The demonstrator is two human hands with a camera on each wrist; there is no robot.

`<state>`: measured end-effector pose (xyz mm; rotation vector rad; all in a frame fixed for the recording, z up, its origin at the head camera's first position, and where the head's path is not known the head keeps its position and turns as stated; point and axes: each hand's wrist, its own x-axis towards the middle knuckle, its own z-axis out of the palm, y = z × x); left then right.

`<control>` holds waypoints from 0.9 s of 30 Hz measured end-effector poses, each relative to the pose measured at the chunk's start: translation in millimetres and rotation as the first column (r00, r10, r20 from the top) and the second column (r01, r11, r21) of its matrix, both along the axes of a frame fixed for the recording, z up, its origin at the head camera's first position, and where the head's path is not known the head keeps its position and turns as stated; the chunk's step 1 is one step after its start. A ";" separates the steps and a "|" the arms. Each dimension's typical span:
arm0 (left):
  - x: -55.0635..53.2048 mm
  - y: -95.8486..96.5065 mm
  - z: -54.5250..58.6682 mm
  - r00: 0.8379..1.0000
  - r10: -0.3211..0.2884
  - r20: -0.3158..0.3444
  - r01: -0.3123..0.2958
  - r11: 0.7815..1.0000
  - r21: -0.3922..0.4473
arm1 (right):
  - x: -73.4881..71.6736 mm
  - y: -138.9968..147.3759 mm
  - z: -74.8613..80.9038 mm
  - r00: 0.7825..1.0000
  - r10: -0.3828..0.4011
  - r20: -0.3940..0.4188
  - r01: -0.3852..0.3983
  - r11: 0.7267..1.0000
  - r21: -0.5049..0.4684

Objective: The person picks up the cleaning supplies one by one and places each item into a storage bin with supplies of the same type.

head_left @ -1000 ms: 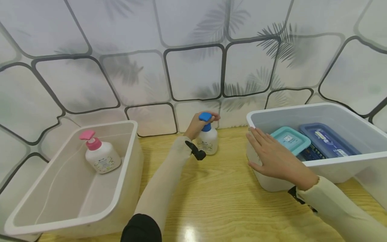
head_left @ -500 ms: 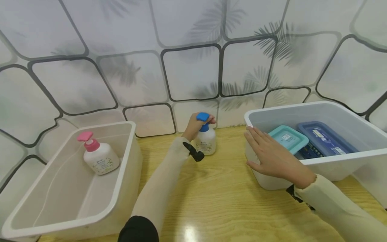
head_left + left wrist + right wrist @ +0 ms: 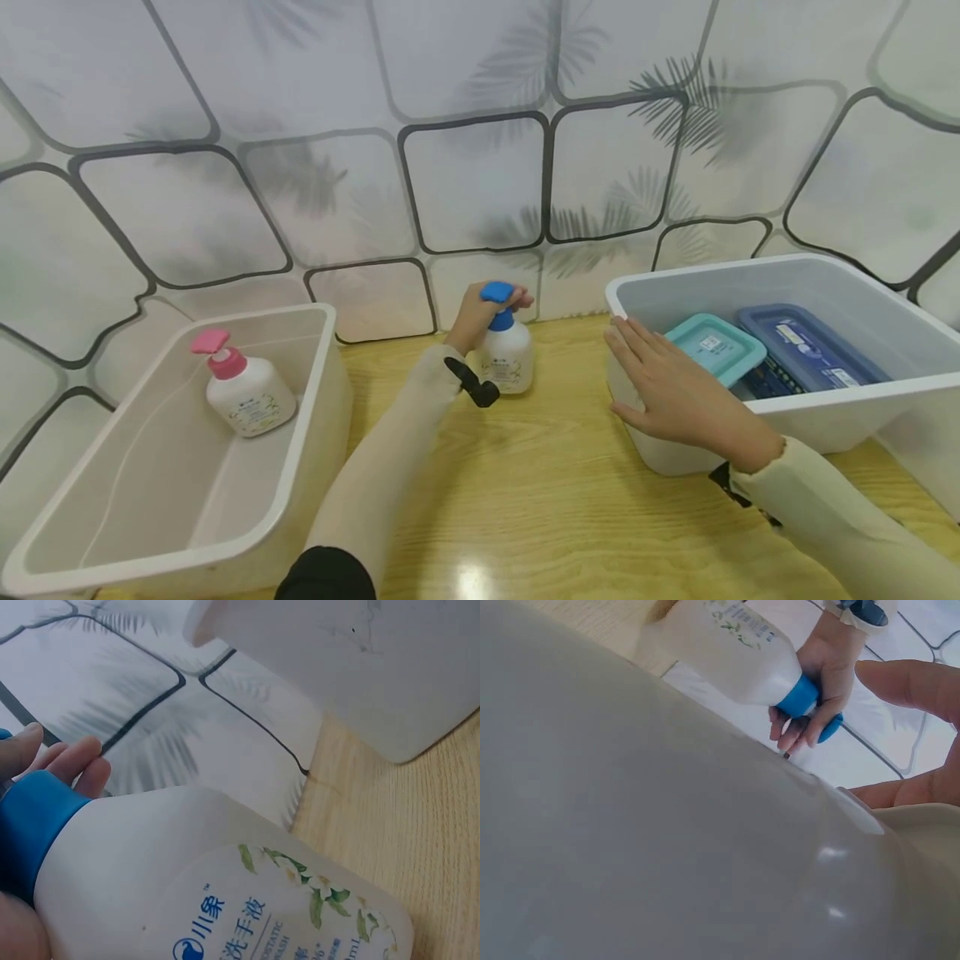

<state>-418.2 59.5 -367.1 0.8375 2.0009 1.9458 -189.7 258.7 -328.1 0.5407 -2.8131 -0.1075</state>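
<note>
My left hand grips the neck of a white hand-wash pump bottle with a blue pump head. It stands on the wooden table near the wall. In the left wrist view the bottle's label shows flowers and blue lettering, with the fingers around its blue collar. My right hand rests with straight fingers on the near-left corner of a white plastic bin. That bin's wall fills much of the right wrist view, where the right thumb and a finger show at the edge.
A second white bin stands at the left, holding a pump bottle with a pink head. Inside the right bin lie a teal-lidded box and a blue-lidded box. A patterned wall rises behind the table.
The left hand and the blue-headed bottle have shifted slightly left and nearer to me. My right hand keeps its place on the bin.
</note>
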 end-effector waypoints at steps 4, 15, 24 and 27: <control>7.9 -2.9 11.1 1.000 -0.015 0.001 0.015 0.999 0.030 | 1.3 -1.1 0.8 1.000 0.002 0.004 -0.002 1.000 -0.004; 32.8 -15.2 50.4 1.000 -0.015 0.022 0.013 0.998 0.065 | 0.9 -1.3 -0.5 1.000 0.011 0.004 -0.011 1.000 -0.017; 47.8 -16.4 80.6 1.000 0.011 0.024 -0.012 0.999 0.042 | -2.1 0.1 1.6 1.000 0.020 0.006 -0.019 1.000 -0.021; 51.5 -16.5 85.3 0.999 0.018 0.036 -0.020 0.999 0.050 | -2.0 -0.1 2.4 1.000 0.020 0.009 -0.020 1.000 -0.022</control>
